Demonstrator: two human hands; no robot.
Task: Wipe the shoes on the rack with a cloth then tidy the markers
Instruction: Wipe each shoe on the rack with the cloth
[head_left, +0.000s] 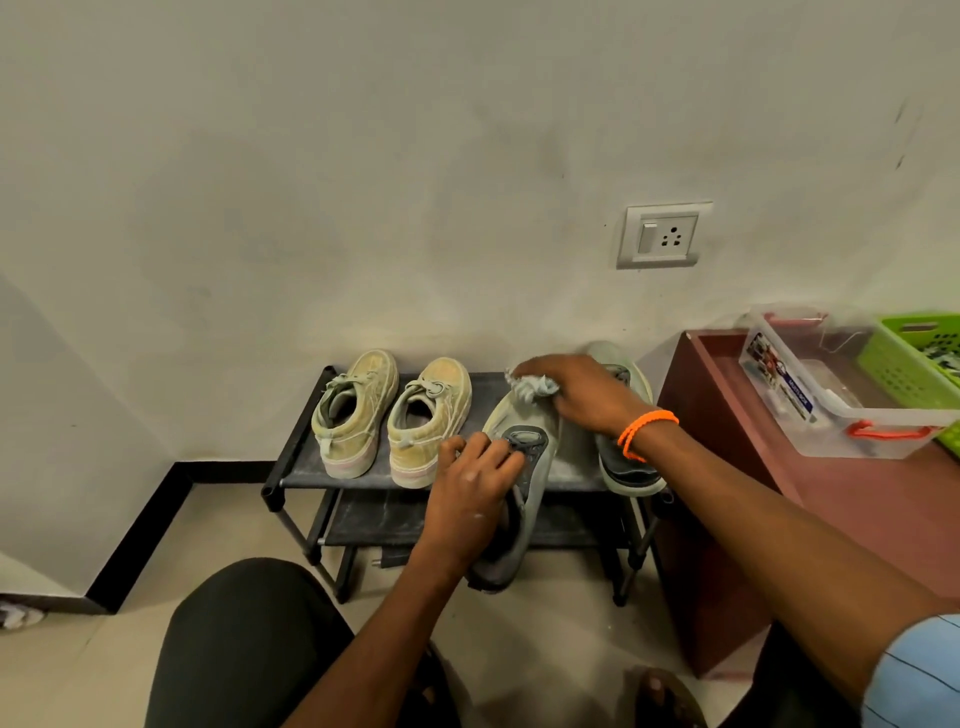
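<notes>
A grey shoe (519, 467), sole up, is being gripped by the curled fingers of the left hand (470, 488), just off the rack (306, 452). A cloth (530, 388) is being bunched under the right hand (566, 389) fingers at the toe. Under hard rubbing, the shoe is likely being twisted loose.

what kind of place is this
Probably a room or entryway corner in a home. A low black shoe rack stands on a tiled floor against a plain wall with a switch and socket plate, and a maroon cabinet beside it holds a clear storage box and a green basket.
</notes>
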